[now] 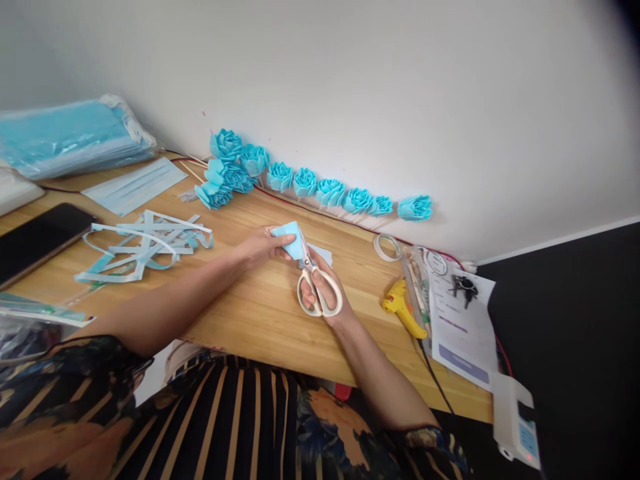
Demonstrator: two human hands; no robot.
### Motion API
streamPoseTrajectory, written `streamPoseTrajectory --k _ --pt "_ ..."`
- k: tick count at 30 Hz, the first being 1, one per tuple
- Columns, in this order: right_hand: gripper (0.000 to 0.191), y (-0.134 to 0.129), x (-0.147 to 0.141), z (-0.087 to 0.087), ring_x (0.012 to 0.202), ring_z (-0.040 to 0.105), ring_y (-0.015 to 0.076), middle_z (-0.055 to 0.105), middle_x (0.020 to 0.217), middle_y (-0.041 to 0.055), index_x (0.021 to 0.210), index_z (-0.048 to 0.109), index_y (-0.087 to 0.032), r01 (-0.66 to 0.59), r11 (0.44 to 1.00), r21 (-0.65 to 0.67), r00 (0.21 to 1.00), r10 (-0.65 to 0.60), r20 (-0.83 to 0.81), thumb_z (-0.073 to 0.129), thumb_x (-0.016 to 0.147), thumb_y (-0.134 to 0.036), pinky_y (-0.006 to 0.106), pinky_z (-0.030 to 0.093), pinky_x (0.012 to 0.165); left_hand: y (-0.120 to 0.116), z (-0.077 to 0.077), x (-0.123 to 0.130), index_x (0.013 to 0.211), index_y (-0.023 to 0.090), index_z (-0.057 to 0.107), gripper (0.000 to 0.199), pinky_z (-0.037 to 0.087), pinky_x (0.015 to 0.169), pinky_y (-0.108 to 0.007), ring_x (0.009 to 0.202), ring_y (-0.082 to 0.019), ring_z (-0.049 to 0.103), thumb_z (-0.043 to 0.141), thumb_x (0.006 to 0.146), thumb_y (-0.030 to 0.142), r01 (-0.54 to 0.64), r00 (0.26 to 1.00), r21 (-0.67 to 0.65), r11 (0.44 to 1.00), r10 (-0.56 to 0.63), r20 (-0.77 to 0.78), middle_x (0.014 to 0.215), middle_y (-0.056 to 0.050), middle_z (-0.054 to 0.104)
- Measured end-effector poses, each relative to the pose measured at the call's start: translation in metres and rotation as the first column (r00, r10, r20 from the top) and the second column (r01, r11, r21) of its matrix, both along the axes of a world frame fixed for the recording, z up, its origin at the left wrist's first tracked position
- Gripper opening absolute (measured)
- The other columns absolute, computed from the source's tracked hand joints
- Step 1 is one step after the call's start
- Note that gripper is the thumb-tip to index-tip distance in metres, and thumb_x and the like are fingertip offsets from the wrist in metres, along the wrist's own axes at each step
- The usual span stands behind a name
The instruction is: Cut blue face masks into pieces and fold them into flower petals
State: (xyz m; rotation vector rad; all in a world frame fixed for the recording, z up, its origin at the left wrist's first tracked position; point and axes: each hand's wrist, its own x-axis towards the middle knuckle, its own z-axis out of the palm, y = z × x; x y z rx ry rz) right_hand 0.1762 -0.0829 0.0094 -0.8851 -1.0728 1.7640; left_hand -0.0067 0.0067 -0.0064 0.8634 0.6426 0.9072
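My left hand (265, 245) pinches a small light-blue piece of mask fabric (289, 238) between thumb and fingers. In my right hand (326, 290) is a pair of scissors (320, 303) with cream handles, the fingers through the loops. The blades point up and away from me and meet the right edge of the blue piece. Another pale piece (321, 255) lies on the wooden table (260, 327) just behind the scissors, partly hidden by my right hand.
Several blue fabric flowers (330, 193) on sticks line the wall. Cut strips (145, 247), a flat face mask (135, 187), a phone (43, 233) and bagged masks (65, 137) are left. A tape roll (387, 247), yellow glue gun (404, 309), paper sheet (457, 320) and keys (465, 289) are right.
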Motion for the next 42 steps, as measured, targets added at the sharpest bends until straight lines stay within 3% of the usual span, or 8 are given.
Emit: streamPoseTrajectory --k 8,13,17,27,33,42 --pt "0.078 0.002 0.003 -0.002 0.043 0.039 0.0066 0.050 0.058 -0.0083 0.147 0.033 -0.024 -0.049 0.999 0.005 0.998 0.049 -0.036 0.066 0.083 -0.053 0.019 0.039 0.041 0.000 0.002 0.000 0.083 0.008 0.067 0.045 0.056 0.057 -0.024 0.066 -0.015 0.067 0.086 0.063 0.044 -0.024 0.999 0.054 0.998 0.026 -0.028 0.075 -0.007 0.072" --pt "0.062 0.004 0.008 -0.005 0.050 0.042 0.0078 0.053 0.063 -0.0064 0.141 0.040 -0.024 -0.143 0.990 -0.006 0.987 0.142 -0.078 0.057 0.089 -0.054 0.029 0.055 0.065 0.001 -0.001 0.000 0.086 0.008 0.068 0.046 0.055 0.057 -0.024 0.064 -0.015 0.066 0.084 0.065 0.046 -0.012 0.999 0.082 0.997 0.015 -0.037 0.074 -0.008 0.072" --pt "0.059 0.005 0.009 -0.005 0.052 0.043 0.0091 0.053 0.063 -0.0064 0.139 0.041 -0.026 -0.179 0.984 -0.002 0.982 0.178 -0.058 0.054 0.090 -0.056 0.034 0.057 0.074 0.001 -0.002 -0.001 0.086 0.008 0.069 0.047 0.054 0.058 -0.024 0.064 -0.015 0.066 0.084 0.065 0.047 0.005 0.999 0.100 0.995 -0.002 -0.032 0.075 -0.009 0.073" --pt "0.061 0.006 0.009 -0.005 0.052 0.044 0.0096 0.055 0.063 -0.0056 0.138 0.044 -0.023 -0.152 0.988 0.008 0.986 0.152 -0.067 0.056 0.088 -0.056 0.035 0.057 0.071 -0.003 0.003 0.000 0.086 0.009 0.069 0.045 0.053 0.058 -0.023 0.069 -0.015 0.065 0.083 0.066 0.047 0.111 0.988 0.108 0.988 -0.099 -0.116 0.079 -0.008 0.072" --pt "0.062 0.002 0.004 0.006 0.050 0.043 0.0102 0.052 0.059 -0.0057 0.140 0.043 -0.021 -0.029 0.999 -0.039 0.997 0.032 0.067 0.055 0.089 -0.052 0.027 0.050 0.054 -0.004 0.004 0.001 0.088 0.009 0.070 0.047 0.052 0.056 -0.023 0.070 -0.017 0.066 0.084 0.065 0.047 0.120 0.991 0.069 0.990 -0.116 -0.067 0.080 -0.009 0.073" --pt "0.064 0.002 0.002 0.005 0.045 0.039 0.0079 0.049 0.056 -0.0084 0.143 0.039 -0.022 0.008 1.000 -0.018 0.997 -0.006 0.074 0.060 0.087 -0.046 0.024 0.047 0.050 -0.003 0.003 0.001 0.086 0.009 0.070 0.047 0.052 0.056 -0.024 0.068 -0.017 0.066 0.085 0.063 0.047 0.102 0.993 0.062 0.993 -0.098 -0.068 0.078 -0.009 0.073"
